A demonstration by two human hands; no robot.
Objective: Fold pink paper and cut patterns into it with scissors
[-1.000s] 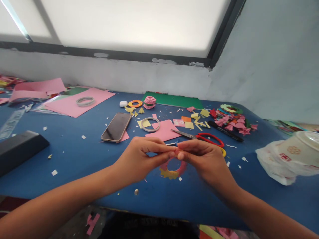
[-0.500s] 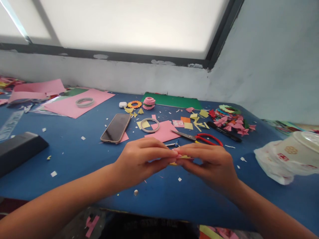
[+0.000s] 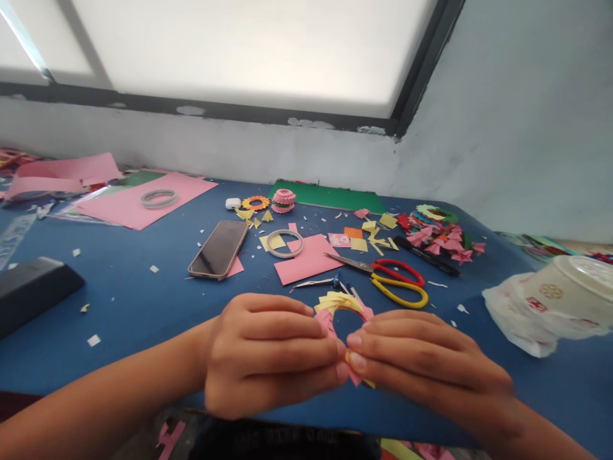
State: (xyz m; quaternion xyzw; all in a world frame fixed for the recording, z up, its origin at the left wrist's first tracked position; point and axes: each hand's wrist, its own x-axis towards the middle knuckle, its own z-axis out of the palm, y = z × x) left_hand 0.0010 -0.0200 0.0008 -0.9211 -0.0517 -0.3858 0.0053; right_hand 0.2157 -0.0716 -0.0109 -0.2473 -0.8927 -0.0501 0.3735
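A folded paper ring (image 3: 339,300), pink with a yellow section at its top, is held upright between both hands near the table's front. My left hand (image 3: 280,351) grips its left and lower side, fingers pressed together. On the right and lower side, my right hand (image 3: 421,361) pinches the ring, its fingertips nearly meeting the left ones. Part of the ring is hidden behind the fingers. Just beyond it lie red-and-yellow scissors (image 3: 383,271) with open blades and a thin pointed tool (image 3: 316,282).
A phone (image 3: 219,249), a tape roll (image 3: 285,244) and pink paper (image 3: 309,259) lie beyond the hands. Folded pieces (image 3: 443,236) are heaped at the right beside a black pen (image 3: 428,257). A bagged cup (image 3: 550,300) stands far right; a dark block (image 3: 38,291) is left.
Both hands have come lower and nearer. The ring has turned from nearly edge-on to face the camera, so its hole shows. The scissors' yellow handle is now uncovered.
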